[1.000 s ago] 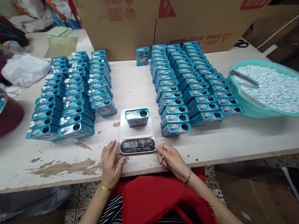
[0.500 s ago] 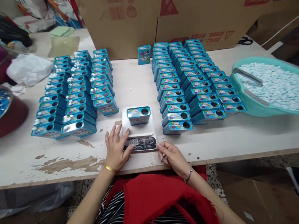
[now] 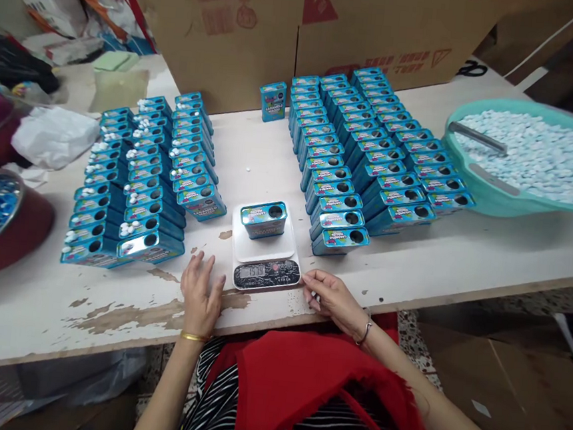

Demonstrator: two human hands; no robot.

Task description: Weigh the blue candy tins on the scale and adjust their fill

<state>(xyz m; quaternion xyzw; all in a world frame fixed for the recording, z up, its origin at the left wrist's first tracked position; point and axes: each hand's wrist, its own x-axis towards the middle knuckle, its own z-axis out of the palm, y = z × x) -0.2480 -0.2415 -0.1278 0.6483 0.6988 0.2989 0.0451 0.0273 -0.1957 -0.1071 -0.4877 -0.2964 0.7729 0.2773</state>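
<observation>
A blue candy tin (image 3: 262, 221) with a round hole in its lid stands upright on a white digital kitchen scale (image 3: 240, 246), whose display is lit. My left hand (image 3: 202, 296) lies on the table just left of the scale, fingers apart and holding nothing. At the scale's lower right corner is my right hand (image 3: 331, 302), its thumb and forefinger pinched together. Whether anything small is between those fingertips I cannot make out. Rows of similar tins (image 3: 336, 189) stand right of the scale. On the left are more rows of tins (image 3: 146, 213), several with white candies on their lids.
A turquoise basin (image 3: 498, 203) of pale candies, with a metal scoop (image 3: 478, 138) in it, sits at the right. A red bowl (image 3: 26, 236) of shiny blue pieces is at the left edge. Behind stands a large cardboard box (image 3: 260, 59), with one tin (image 3: 273, 102) before it.
My left hand has drawn back leftward from the scale onto the table. The display reading has changed. My right hand stays at the scale's corner, and the view has shifted slightly.
</observation>
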